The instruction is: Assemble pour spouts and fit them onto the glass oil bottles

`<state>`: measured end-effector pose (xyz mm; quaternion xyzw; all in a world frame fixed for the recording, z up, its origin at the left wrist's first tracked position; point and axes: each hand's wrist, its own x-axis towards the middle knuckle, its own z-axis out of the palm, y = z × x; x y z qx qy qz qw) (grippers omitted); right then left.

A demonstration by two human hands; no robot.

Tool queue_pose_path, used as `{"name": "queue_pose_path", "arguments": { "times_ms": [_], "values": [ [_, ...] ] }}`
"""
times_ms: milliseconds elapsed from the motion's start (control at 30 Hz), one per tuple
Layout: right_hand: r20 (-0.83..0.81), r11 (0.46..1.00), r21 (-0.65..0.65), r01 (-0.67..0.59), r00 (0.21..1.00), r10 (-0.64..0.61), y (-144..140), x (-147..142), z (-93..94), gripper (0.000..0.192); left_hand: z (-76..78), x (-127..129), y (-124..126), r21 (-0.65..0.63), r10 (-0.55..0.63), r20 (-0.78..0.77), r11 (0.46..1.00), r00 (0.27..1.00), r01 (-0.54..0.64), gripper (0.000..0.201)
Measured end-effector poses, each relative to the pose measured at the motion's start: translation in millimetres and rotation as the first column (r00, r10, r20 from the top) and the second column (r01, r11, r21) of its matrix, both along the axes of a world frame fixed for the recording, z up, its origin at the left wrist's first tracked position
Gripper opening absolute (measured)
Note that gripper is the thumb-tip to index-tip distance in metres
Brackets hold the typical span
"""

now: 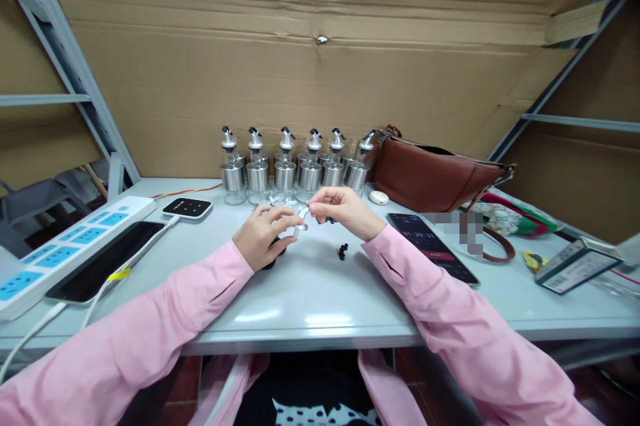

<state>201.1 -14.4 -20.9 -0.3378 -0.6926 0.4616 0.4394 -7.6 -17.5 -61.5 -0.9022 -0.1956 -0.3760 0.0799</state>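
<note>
I see both hands meeting over the middle of the table [310,293], a little toward its far edge. The left hand [263,236] is curled narrow, its fingers pinching one end of a small clear part [300,223], and its heel rests over a small black piece [273,258] lying on the table. The right hand [340,209] comes in from the other side, thumb and forefinger closed on the top of the same clear part, so the part hangs between the two hands just above the table surface. What the part is I cannot tell; it is small and mostly covered by fingertips.

Just beside the right wrist, on the bare table, lies a tiny black fitting [343,251]. Along the far edge stands a row of glass bottles [295,169] with steel bands and pour spouts, all upright, close behind the hands. To the right of the row sits a brown leather bag [435,176], with a small white oval case [379,197] touching its front. A dark phone [433,246] with a lit timer lies near the right forearm. At the left edge are a white power strip [70,246], a second dark phone [105,259] beside it, and a small black device [187,208] with green lights.
</note>
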Motion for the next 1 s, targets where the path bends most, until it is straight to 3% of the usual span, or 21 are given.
{"name": "queue_pose_path", "arguments": {
  "times_ms": [200,333,567,667,1000],
  "values": [
    [-0.028,1.000,-0.014,-0.015,0.999,0.015,1.8,0.4,-3.5,0.026,1.0,0.4,-0.9,0.021,-0.013,0.009,1.000,1.000,0.013,0.021],
    [-0.143,0.988,-0.129,-0.082,0.988,0.064,2.2,-1.3,-5.5,0.028,2.6,0.2,-2.7,0.013,-0.001,0.026,1.000,1.000,0.000,0.020],
    [-0.328,0.878,-0.358,-0.317,0.923,0.199,-2.3,-3.9,-4.5,0.028,2.6,-0.4,-2.8,0.007,0.018,0.047,1.000,0.999,-0.019,0.020],
    [-0.353,0.854,-0.366,-0.370,0.904,0.241,-3.0,-3.7,-4.9,0.025,3.0,-0.4,-2.2,-0.006,0.033,0.037,0.999,0.999,-0.033,0.021],
    [-0.340,0.854,-0.329,-0.404,0.894,0.292,-2.3,-1.4,-7.4,0.027,2.1,0.0,-1.5,0.044,-0.014,0.047,0.999,0.999,0.012,0.020]
  ]
}}
